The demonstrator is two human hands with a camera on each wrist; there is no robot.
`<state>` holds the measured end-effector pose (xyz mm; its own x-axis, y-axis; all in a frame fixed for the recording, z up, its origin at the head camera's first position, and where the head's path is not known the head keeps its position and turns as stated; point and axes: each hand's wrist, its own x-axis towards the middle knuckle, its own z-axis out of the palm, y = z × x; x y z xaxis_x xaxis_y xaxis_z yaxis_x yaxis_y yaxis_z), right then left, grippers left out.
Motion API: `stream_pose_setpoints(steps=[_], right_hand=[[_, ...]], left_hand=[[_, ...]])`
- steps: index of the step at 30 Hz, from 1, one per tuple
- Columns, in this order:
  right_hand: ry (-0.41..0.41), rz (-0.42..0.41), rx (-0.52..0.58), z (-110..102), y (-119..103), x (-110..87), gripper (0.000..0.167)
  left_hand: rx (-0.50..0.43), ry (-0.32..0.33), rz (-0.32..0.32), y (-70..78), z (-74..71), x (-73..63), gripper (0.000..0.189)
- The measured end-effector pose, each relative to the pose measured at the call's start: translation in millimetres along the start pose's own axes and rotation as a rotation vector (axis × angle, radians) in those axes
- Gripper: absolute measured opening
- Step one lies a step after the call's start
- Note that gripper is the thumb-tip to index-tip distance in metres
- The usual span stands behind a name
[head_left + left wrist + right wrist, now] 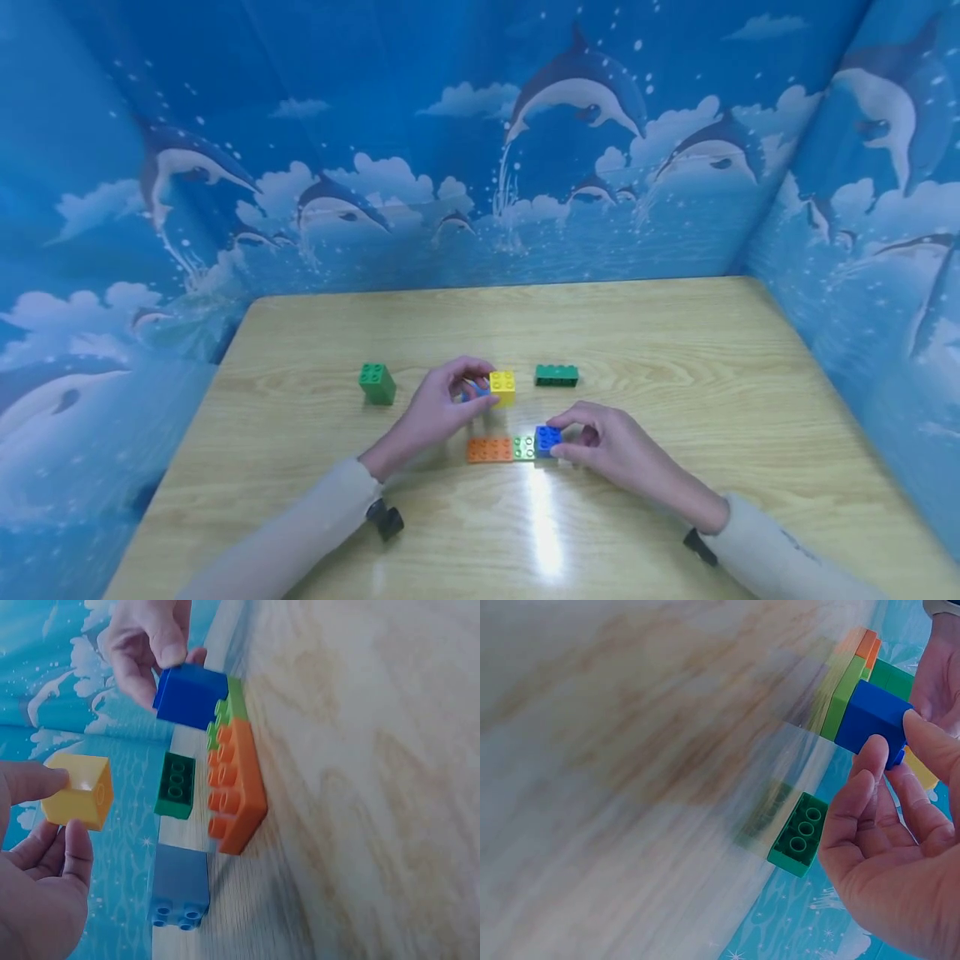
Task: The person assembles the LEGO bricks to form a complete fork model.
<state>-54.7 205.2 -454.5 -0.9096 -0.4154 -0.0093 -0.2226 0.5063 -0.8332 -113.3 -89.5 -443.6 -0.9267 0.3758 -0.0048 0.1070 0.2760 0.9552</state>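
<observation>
At the right end of a low row on the table [675, 350], the blue brick [548, 441] is pinched between thumb and fingers of the right hand [615, 446], and contact is made with the light green brick [524, 448] beneath; whether it is fully pressed down cannot be told. Light green is met end to end by the orange brick [490, 450], studs up. And just beyond the row, the yellow brick [502, 388] is gripped at the fingertips of the left hand [442, 404], held up off the tabletop! Partly covered by that hand in the head view, a grey-blue brick [180, 877] is laid on its side, its studs seen in the left wrist view. Farther back, the dark green brick [557, 377] is tipped on its side, its hollow underside shown. Out to the left, the tall green brick [377, 383] is stood upright, well apart. Both forearms are covered by pale sleeves [300, 533], and the whole table is backed by blue cloth [420, 250] printed with leaping dolphins.
</observation>
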Motion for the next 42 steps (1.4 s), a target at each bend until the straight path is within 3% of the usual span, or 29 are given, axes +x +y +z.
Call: stream_pose_setpoints(steps=[12,20,24,42], right_hand=[[-0.004,0.010,0.000,1,0,1.0,0.033],[-0.002,0.024,-0.003,2,0,1.2,0.033],[0.000,0.023,-0.004,2,0,1.1,0.033],[0.011,0.020,0.001,2,1,1.4,0.034]], left_hand=[[-0.035,-0.076,0.046,-5.5,5.4,-21.5,0.036],[0.028,-0.099,-0.045,-14.3,14.5,-33.2,0.043],[0.078,-0.084,-0.052,-16.9,17.4,-39.2,0.041],[0.207,-0.083,-0.024,-17.9,26.4,-42.6,0.041]])
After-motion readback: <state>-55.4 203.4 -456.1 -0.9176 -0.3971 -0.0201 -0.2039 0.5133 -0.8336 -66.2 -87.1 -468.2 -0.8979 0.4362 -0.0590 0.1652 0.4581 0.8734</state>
